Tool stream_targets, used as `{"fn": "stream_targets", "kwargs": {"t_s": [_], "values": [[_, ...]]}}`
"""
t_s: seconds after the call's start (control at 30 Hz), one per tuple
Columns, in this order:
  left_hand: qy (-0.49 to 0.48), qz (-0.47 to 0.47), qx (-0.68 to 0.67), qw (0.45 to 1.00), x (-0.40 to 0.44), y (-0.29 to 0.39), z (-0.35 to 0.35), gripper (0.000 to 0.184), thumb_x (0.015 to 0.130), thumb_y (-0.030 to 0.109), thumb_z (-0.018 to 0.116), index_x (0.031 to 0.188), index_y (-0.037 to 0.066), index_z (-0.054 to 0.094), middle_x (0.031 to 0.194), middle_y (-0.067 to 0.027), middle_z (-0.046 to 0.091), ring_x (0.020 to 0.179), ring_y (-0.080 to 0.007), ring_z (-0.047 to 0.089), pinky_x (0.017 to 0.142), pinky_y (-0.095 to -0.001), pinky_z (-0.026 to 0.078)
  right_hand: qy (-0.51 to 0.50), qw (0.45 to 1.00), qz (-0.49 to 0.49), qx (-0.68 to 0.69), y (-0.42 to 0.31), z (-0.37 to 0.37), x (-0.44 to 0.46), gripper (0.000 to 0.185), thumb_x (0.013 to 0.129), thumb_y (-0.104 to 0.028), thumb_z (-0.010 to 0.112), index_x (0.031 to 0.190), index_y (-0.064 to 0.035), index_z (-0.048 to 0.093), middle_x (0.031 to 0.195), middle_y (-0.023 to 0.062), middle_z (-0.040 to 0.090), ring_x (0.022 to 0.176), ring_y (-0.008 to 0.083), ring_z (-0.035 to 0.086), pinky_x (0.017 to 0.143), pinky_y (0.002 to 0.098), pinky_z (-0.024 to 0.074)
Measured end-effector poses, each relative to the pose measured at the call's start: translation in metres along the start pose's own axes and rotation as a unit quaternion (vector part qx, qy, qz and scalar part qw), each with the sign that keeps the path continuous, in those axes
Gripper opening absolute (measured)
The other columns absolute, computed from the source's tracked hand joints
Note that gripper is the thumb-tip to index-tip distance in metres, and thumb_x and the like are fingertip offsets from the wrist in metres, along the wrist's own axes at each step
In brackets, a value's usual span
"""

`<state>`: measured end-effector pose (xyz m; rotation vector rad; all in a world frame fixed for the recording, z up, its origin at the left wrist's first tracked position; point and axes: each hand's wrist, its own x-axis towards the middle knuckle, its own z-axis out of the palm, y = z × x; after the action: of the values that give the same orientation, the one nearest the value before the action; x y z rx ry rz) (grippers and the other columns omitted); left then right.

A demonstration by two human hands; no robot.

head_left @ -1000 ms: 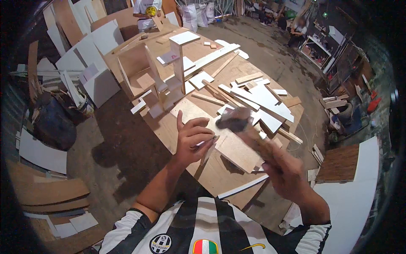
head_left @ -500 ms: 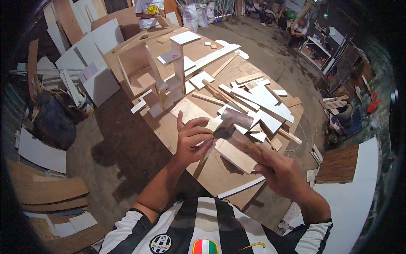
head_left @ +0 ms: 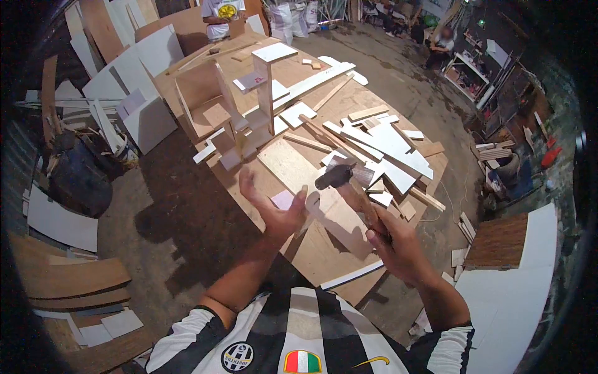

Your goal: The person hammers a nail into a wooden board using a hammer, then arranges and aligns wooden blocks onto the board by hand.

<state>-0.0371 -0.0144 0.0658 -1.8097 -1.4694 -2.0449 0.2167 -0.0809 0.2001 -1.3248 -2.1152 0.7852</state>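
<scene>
Pale wood fills the centre of my view: that's the board [head_left: 288,163], flat on the table [head_left: 319,254] and running down toward the lower right. And here's my left hand [head_left: 273,210], just left of centre, thumb and fingers spread wide with nothing gripped, the thumb over the board's near edge. A pinkish piece [head_left: 282,200] shows in the gap between them; whether skin meets it, I can't tell. Over to my right hand [head_left: 398,244], right of centre, fingers wrapped firmly round the hammer [head_left: 357,201], its dark head up at the middle of the frame, above the board, its shadow falling across the wood! Scraps [head_left: 392,163] crowd the table just beyond, right of centre. A box [head_left: 202,96] stands upper left, and a person [head_left: 219,12] is at the top edge, beyond the table's far end.
</scene>
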Motion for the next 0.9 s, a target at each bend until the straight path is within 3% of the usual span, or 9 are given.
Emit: {"fn": "stream_targets", "kwargs": {"t_s": [0.07, 0.1, 0.13, 0.2, 0.37, 0.47, 0.53, 0.73, 0.9], "values": [[0.054, -0.218, -0.192, 0.955, 0.000, 0.001, 0.012, 0.073, 0.087, 0.018, 0.078, 0.145, 0.001, 0.039, 0.154, -0.0172, 0.024, 0.140, -0.0330, 0.035, 0.117, -0.0488, 0.029, 0.001, 1.000, -0.002, 0.014, 0.001, 0.000, 0.001, 0.052, 0.095, -0.009, 0.066, 0.143, -0.0030, 0.047, 0.100, 0.0211, 0.069, 0.086, 0.0310, 0.070, 0.074, 0.0404, 0.0554], [0.094, -0.312, -0.417, 0.849, 0.009, 0.006, 0.020, 0.074, 0.087, 0.012, 0.078, 0.147, -0.002, 0.036, 0.148, -0.0163, 0.037, 0.135, -0.0313, 0.042, 0.115, -0.0446, 0.035, -0.001, 1.000, 0.010, 0.015, 0.001, 0.001, 0.002, 0.052, 0.095, -0.009, 0.066, 0.143, -0.0039, 0.048, 0.099, 0.0208, 0.068, 0.086, 0.0307, 0.071, 0.074, 0.0399, 0.0554], [0.095, -0.312, -0.417, 0.848, 0.016, 0.002, 0.025, 0.074, 0.087, 0.012, 0.078, 0.147, -0.002, 0.036, 0.148, -0.0163, 0.037, 0.135, -0.0313, 0.042, 0.115, -0.0446, 0.035, -0.004, 1.000, 0.022, 0.015, 0.002, 0.003, 0.002, 0.052, 0.095, -0.009, 0.066, 0.143, -0.0047, 0.048, 0.097, 0.0206, 0.068, 0.085, 0.0304, 0.071, 0.074, 0.0394, 0.0553], [0.055, -0.506, -0.456, 0.730, 0.031, -0.004, 0.032, 0.053, 0.092, 0.009, 0.067, 0.139, -0.002, 0.045, 0.118, -0.0130, 0.061, 0.106, -0.0234, 0.064, 0.091, -0.0399, 0.055, 0.004, 1.000, 0.000, 0.011, 0.009, 0.007, 0.004, 0.053, 0.095, -0.009, 0.066, 0.145, -0.0062, 0.047, 0.096, 0.0202, 0.068, 0.084, 0.0288, 0.071, 0.074, 0.0389, 0.0552], [-0.021, -0.449, -0.520, 0.727, 0.050, 0.013, 0.033, 0.045, 0.086, -0.001, 0.057, 0.130, -0.005, 0.051, 0.126, -0.0232, 0.064, 0.112, -0.0355, 0.068, 0.087, -0.0455, 0.063, 0.028, 0.999, -0.031, 0.011, 0.002, 0.004, 0.001, 0.057, 0.095, -0.008, 0.066, 0.148, -0.0087, 0.045, 0.094, 0.0193, 0.068, 0.082, 0.0256, 0.070, 0.072, 0.0384, 0.0553], [0.018, -0.422, -0.518, 0.744, 0.050, 0.021, 0.035, 0.044, 0.086, -0.001, 0.057, 0.129, -0.007, 0.051, 0.122, -0.0239, 0.065, 0.105, -0.0353, 0.070, 0.084, -0.0457, 0.063, 0.007, 0.991, 0.130, 0.026, -0.016, -0.003, -0.009, 0.056, 0.092, 0.003, 0.065, 0.145, -0.0025, 0.049, 0.100, 0.0130, 0.067, 0.091, 0.0169, 0.065, 0.081, 0.0317, 0.0536], [0.025, -0.431, -0.506, 0.747, 0.036, 0.001, 0.043, 0.045, 0.086, -0.001, 0.057, 0.130, -0.006, 0.050, 0.122, -0.0235, 0.064, 0.102, -0.0350, 0.071, 0.083, -0.0455, 0.063, 0.066, 0.998, 0.009, -0.003, -0.014, 0.000, -0.021, 0.063, 0.091, 0.004, 0.066, 0.150, -0.0050, 0.046, 0.099, 0.0140, 0.069, 0.087, 0.0192, 0.067, 0.077, 0.0320, 0.0538], [0.034, -0.433, -0.519, 0.736, 0.040, 0.005, 0.036, 0.049, 0.085, -0.003, 0.058, 0.133, -0.003, 0.045, 0.120, -0.0217, 0.064, 0.096, -0.0333, 0.072, 0.082, -0.0445, 0.063, 0.028, 0.998, 0.010, -0.049, -0.043, -0.002, -0.029, 0.063, 0.094, -0.002, 0.065, 0.152, -0.0065, 0.041, 0.119, 0.0274, 0.066, 0.111, 0.0403, 0.068, 0.091, 0.0433, 0.0546], [0.062, -0.451, -0.511, 0.729, 0.040, 0.023, 0.035, 0.052, 0.084, -0.005, 0.058, 0.134, -0.002, 0.043, 0.118, -0.0209, 0.063, 0.096, -0.0329, 0.072, 0.083, -0.0435, 0.063, 0.070, 0.994, -0.048, -0.070, -0.041, 0.005, -0.028, 0.066, 0.092, 0.001, 0.065, 0.153, -0.0048, 0.041, 0.102, 0.0223, 0.069, 0.086, 0.0310, 0.071, 0.076, 0.0370, 0.0541]]}}
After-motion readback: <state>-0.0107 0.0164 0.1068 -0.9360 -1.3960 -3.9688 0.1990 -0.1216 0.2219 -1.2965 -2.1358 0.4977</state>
